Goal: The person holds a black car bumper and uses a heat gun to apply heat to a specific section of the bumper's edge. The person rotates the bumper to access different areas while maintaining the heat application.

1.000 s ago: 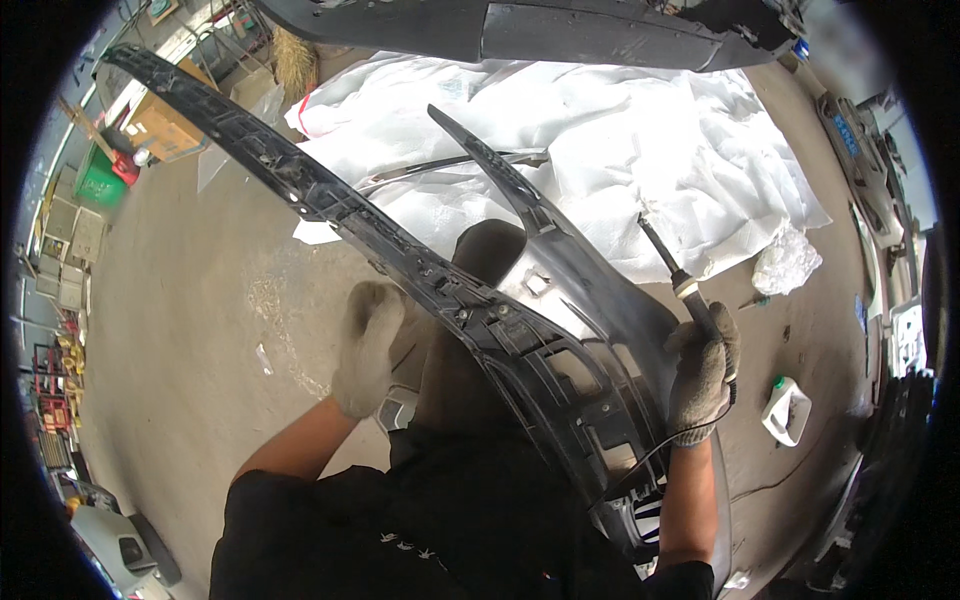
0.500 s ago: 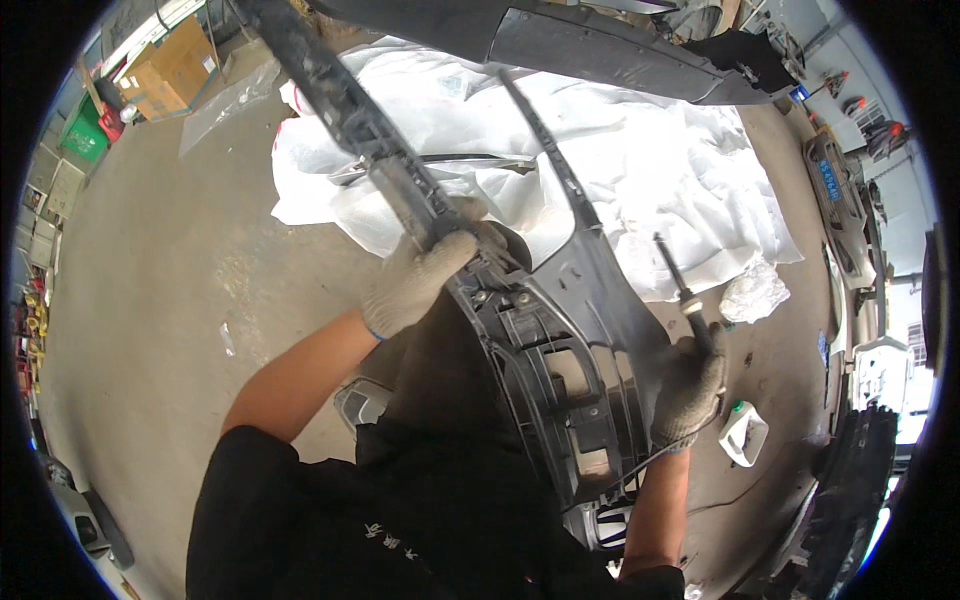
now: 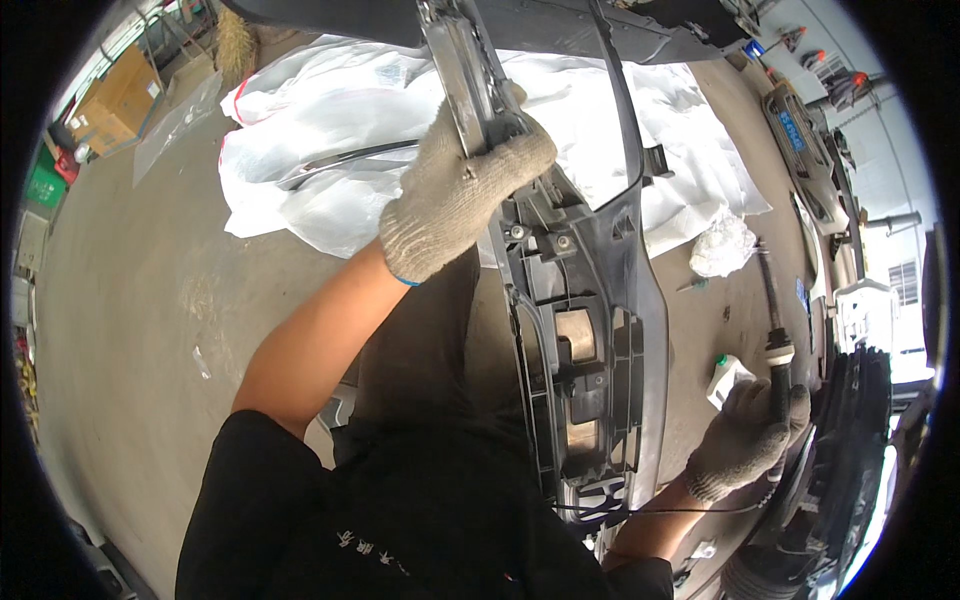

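A long black plastic car bumper (image 3: pixel 652 330) with grille openings stands steeply in front of my body, its ribbed inner side partly showing. My gloved left hand (image 3: pixel 462 190) is wrapped around its upper bar, beside the bright metallic-looking strip (image 3: pixel 458 85). Off to the right, my gloved right hand (image 3: pixel 742 437) is closed on the dark handle of a corded soldering iron (image 3: pixel 779 352), which has a pale collar and a thin shaft pointing up. A thin black cable (image 3: pixel 690 511) runs from it across my right forearm toward the bumper. The iron's shaft is apart from the bumper.
White plastic sheeting (image 3: pixel 290 190) covers the floor ahead, with a dark curved trim strip (image 3: pixel 350 155) on it. Another dark bumper (image 3: pixel 340 20) lies beyond. A white jug (image 3: pixel 728 380) and crumpled clear plastic (image 3: pixel 724 247) are at right, near stacked dark parts (image 3: pixel 855 440). A cardboard box (image 3: pixel 118 100) stands far left.
The bumper has swung more upright and its top has moved right. My left hand has moved up and right with it. My right hand has carried the iron right and down, away from the bumper.
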A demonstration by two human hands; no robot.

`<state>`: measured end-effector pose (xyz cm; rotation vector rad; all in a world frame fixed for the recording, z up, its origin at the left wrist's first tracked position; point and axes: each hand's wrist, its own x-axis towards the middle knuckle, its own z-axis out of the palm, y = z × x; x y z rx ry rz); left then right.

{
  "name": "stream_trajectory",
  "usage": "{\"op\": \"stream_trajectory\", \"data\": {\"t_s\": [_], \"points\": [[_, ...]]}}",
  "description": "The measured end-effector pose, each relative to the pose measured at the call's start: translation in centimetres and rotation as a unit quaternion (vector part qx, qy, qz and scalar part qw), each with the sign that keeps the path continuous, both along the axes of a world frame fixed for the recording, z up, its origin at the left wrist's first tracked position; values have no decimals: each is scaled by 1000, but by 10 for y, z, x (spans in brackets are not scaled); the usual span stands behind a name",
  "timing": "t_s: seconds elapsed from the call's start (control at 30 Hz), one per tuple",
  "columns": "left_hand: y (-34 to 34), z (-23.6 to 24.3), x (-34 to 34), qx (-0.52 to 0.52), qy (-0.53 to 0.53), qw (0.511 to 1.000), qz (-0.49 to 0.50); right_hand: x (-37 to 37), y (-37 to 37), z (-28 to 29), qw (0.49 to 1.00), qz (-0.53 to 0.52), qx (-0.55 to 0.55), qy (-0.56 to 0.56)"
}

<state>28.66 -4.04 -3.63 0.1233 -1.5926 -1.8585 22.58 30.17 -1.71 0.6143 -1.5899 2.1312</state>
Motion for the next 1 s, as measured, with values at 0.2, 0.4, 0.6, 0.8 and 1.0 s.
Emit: {"op": "stream_trajectory", "data": {"t_s": [0.2,0.4,0.6,0.8,1.0], "points": [[4,23,-2,-115,-6,992,42,45,21,-1,969,18,211,-123],[15,40,-6,-172,42,981,77,75,14,-7,952,143,272,0],[14,41,0,-184,28,979,79,89,17,-10,964,115,223,87],[9,30,-3,-138,45,988,56,111,-8,15,916,35,399,30],[12,35,3,-121,22,991,54,109,11,1,920,121,353,118]]}}
